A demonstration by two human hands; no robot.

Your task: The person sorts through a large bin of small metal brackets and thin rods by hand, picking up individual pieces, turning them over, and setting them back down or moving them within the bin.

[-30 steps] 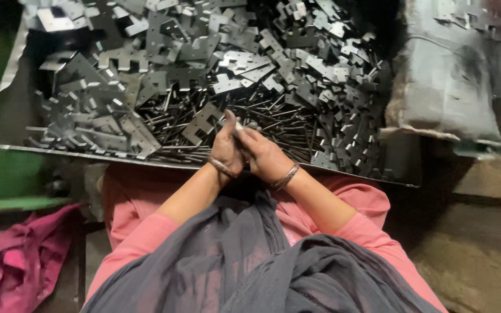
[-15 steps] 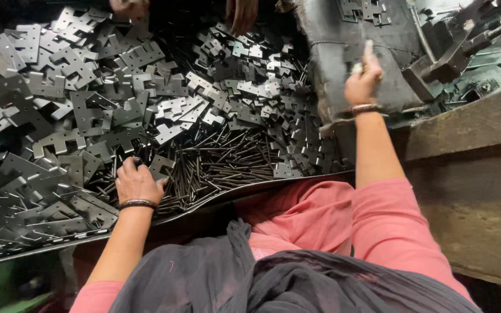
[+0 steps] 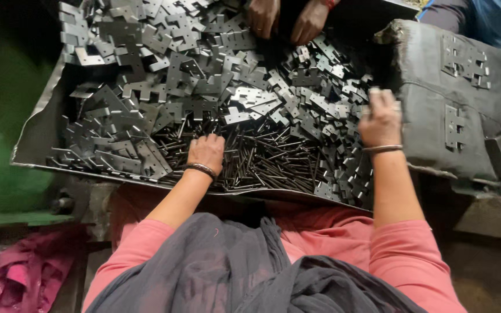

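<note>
Left grip (image 3: 206,152) on pins (image 3: 262,162) | right grip (image 3: 380,119) on plates (image 3: 326,110)

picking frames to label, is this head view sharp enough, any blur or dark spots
Head view: the flat metal pieces and pins are mostly sharp with pale glints; the right hand is slightly smeared; the left hand is clear; the left edge and top corners fall into deep shadow.

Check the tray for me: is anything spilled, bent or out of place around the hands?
Nothing looks spilled. The metal tray has a crumpled, bent left edge, but the stamped plates and thin pins stay inside it. The left hand rests on the pins; the right hand is over the plates. Another person's hands work at the far side.
</note>
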